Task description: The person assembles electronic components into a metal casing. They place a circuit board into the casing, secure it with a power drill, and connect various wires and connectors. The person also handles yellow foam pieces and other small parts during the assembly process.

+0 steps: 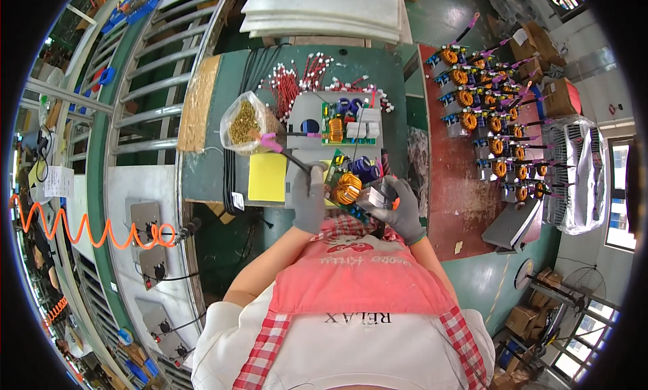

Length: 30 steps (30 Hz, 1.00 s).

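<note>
Green bench [395,130] filled the middle of the frame, and over its lower edge I held a board [334,169] tilted, its orange coil [347,188] facing up, probably so I could see its parts. My right hand [403,211] pinched the board's metal side [373,200], fingers curled round, which likely steadied it. My left hand [310,201] stood along the other side, fingers pressed together; whether they gripped, I couldn't tell. From their tips a black cable [295,160] ran up-left to a pink end [271,142]. Just above, a second board [337,128] lay on a gray plate [307,106]. Left of that sat an open bag [228,123] of small brass parts [243,125], seemingly for easy reach, above a yellow pad [267,177]. Red wires [283,86] lay heaped at upper center. At right, rows of boards [496,147] stood on a red table [451,218], perhaps lined up for order.
</note>
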Available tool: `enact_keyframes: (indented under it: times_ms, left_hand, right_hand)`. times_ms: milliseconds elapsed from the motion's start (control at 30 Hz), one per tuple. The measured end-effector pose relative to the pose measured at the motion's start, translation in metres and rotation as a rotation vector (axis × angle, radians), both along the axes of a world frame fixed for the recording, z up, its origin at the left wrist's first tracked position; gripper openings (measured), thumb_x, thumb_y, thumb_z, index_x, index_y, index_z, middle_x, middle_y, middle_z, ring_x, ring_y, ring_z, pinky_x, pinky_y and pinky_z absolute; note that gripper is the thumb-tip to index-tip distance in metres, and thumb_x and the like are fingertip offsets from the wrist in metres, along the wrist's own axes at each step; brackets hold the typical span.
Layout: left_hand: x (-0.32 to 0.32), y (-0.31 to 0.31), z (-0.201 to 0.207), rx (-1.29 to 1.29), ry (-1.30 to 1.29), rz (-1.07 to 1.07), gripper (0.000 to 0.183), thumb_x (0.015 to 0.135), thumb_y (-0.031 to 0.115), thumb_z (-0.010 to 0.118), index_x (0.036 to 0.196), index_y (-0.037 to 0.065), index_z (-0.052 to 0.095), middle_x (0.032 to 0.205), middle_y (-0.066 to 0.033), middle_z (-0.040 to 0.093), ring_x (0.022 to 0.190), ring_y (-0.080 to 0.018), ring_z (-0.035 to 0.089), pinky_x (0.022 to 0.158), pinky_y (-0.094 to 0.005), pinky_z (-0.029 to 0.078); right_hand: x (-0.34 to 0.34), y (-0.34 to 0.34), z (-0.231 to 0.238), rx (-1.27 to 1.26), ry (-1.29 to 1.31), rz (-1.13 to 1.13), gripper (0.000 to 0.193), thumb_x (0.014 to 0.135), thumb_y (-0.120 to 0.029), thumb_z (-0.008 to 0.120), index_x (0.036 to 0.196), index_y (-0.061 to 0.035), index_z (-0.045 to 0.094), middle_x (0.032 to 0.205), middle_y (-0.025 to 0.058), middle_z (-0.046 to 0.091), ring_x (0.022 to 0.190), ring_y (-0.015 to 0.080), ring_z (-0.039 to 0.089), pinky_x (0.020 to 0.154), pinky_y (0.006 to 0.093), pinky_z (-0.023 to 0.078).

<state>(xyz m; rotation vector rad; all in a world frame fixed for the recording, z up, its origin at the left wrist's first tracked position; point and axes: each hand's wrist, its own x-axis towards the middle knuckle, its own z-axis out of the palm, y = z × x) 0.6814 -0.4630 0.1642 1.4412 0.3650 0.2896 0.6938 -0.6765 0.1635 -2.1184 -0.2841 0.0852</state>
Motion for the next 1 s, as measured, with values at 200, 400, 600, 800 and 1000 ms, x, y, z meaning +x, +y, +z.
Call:
enact_keyframes:
  times_ms: [200,400,600,800,1000]
  left_hand:
    - [-0.045,0.04,-0.063,-0.421,0.534,0.121,0.022,0.087,0.015,0.062,0.104,0.001,0.062,0.085,-0.0042,0.062,0.069,-0.0087,0.058,0.056,-0.0212,0.048]
    - [-0.057,0.046,-0.094,-0.518,0.675,0.169,0.02,0.086,0.016,0.064,0.099,0.001,0.063,0.078,-0.006,0.064,0.062,-0.0122,0.061,0.05,-0.0229,0.05]
    - [-0.037,0.06,-0.075,-0.248,0.889,-0.29,0.027,0.088,0.029,0.061,0.086,0.002,0.065,0.069,-0.009,0.063,0.055,-0.0163,0.061,0.046,-0.0245,0.047]
    - [0.016,0.039,-0.052,0.685,0.622,-0.332,0.035,0.082,0.035,0.063,0.096,0.004,0.068,0.085,-0.0144,0.068,0.08,-0.0314,0.065,0.076,-0.0378,0.049]
    - [0.038,0.029,-0.07,0.677,0.709,-0.429,0.039,0.081,0.04,0.064,0.1,0.005,0.069,0.093,-0.0156,0.068,0.088,-0.03,0.065,0.08,-0.0371,0.048]
  right_hand:
    - [0.018,-0.005,-0.024,-0.435,-0.253,0.248,0.085,0.053,-0.045,0.082,0.122,-0.0048,0.051,0.108,0.014,0.055,0.1,0.0327,0.054,0.092,0.0432,0.042]
    - [0.036,0.008,-0.039,-0.543,-0.23,0.419,0.088,0.053,-0.051,0.079,0.123,-0.0057,0.05,0.107,0.0123,0.054,0.1,0.0314,0.05,0.088,0.0423,0.042]
    - [0.037,0.013,-0.047,-0.527,-0.122,0.384,0.092,0.055,-0.049,0.079,0.129,-0.0039,0.046,0.115,0.0165,0.052,0.104,0.0341,0.049,0.093,0.0423,0.041]
    - [0.019,0.008,-0.05,-0.24,-0.033,0.098,0.111,0.049,-0.035,0.088,0.138,-0.0048,0.03,0.125,0.0181,0.046,0.116,0.0349,0.046,0.099,0.0414,0.04]
    - [0.019,0.0,-0.081,-0.245,0.325,0.093,0.09,0.057,-0.022,0.085,0.132,-0.0035,0.038,0.123,0.017,0.052,0.108,0.0299,0.056,0.09,0.0376,0.047]
